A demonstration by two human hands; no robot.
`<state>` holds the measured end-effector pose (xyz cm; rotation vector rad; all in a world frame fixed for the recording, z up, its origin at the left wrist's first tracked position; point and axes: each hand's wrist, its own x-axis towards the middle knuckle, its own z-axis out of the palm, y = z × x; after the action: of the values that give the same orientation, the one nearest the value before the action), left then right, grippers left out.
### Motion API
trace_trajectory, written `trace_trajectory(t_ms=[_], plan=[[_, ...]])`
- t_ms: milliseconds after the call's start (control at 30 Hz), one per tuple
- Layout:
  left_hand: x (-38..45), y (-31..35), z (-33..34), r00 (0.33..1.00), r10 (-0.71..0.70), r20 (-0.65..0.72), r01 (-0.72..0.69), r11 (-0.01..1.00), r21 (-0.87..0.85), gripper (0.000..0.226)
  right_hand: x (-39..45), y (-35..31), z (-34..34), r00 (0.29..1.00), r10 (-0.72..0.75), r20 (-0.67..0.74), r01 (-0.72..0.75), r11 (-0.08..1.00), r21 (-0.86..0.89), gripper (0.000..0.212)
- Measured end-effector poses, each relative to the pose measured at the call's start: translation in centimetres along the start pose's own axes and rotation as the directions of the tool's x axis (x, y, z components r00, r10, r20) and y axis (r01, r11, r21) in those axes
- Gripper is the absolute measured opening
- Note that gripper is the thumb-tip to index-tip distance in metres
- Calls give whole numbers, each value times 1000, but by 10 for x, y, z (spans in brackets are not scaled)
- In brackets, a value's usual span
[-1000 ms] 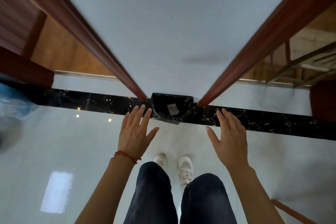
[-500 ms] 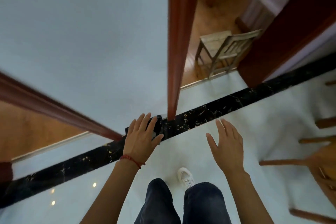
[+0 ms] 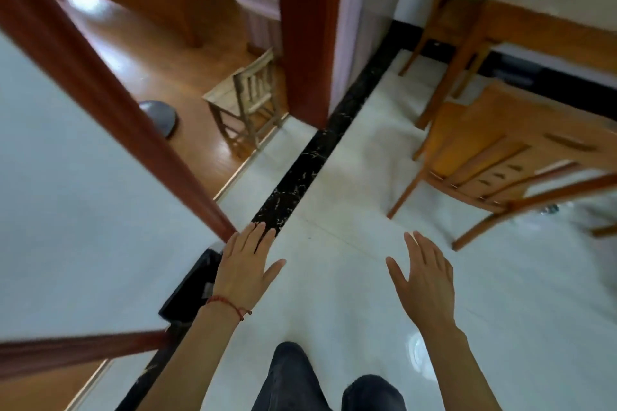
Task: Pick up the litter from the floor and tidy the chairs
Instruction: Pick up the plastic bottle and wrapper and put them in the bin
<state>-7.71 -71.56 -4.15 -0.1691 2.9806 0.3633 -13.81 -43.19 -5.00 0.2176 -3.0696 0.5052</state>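
My left hand is spread flat with the fingers apart, holding nothing, and it hangs over the black marble strip that runs diagonally across the pale floor. A red cord bracelet sits on that wrist. My right hand is likewise open and empty, fingers splayed, out over bare tile to the right of the strip.

Just beside and partly under my left hand is a black bin, set against the base of a pale wall panel framed by red-brown trim. I cannot make out any litter on the floor; the picture is smeared by motion, so small scraps may be lost.

The chairs are on my right: an orange wooden chair stands tilted in view with its slatted back toward me, its legs near my right hand but apart from it. Behind it a second chair stands by the far wall, beside a table edge.

Between the strip and the near chair lies a broad lane of open tile, clear ahead of my knees. To the left of a red-brown door post a doorway opens onto wood flooring, where a small pale wooden chair stands at the threshold and a grey rounded object sits near it.
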Motion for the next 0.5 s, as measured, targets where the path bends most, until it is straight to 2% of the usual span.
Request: trace_trajectory(t_ms=[133, 267, 400, 500], plan=[[9, 77, 7, 990, 140, 25, -141, 990, 30, 75, -41, 70, -32, 988, 139, -65, -139, 990, -1, 52], [11, 166, 24, 962, 269, 47, -271, 961, 56, 76, -92, 147, -70, 957, 268, -115, -269, 963, 2, 60], [9, 263, 49, 913, 400, 76, -404, 913, 46, 77, -140, 227, -104, 911, 386, -147, -393, 920, -16, 72], [7, 333, 63, 863, 496, 90, -500, 865, 31, 77, -169, 279, -125, 849, 494, -187, -504, 864, -6, 63]])
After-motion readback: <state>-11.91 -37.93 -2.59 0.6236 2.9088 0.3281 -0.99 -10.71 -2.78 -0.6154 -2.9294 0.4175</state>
